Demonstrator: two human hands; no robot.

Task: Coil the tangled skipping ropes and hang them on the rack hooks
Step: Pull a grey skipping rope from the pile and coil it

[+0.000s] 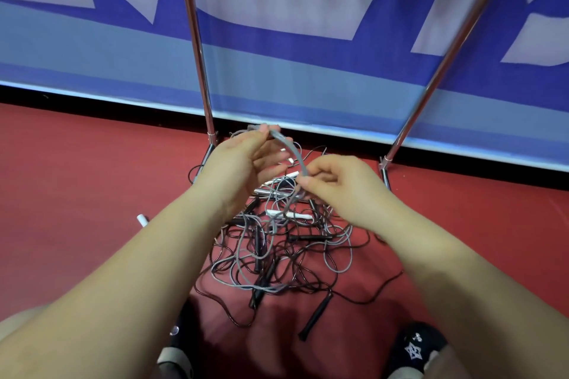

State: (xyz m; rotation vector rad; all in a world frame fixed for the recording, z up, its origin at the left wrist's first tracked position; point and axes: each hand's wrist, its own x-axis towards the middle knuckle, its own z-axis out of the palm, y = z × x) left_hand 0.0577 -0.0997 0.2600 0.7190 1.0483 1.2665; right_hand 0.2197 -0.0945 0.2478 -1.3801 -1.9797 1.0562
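Ropes (277,255) tangled, ends hidden under hands

Grey rope (294,149) pinched between both hands, apparently several strands, above tangled pile (277,255).

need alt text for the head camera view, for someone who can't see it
Two hands hold a grey skipping rope stretched between them, left hand and right hand, above a tangled pile of ropes on a red floor. Two metal rack poles rise behind.
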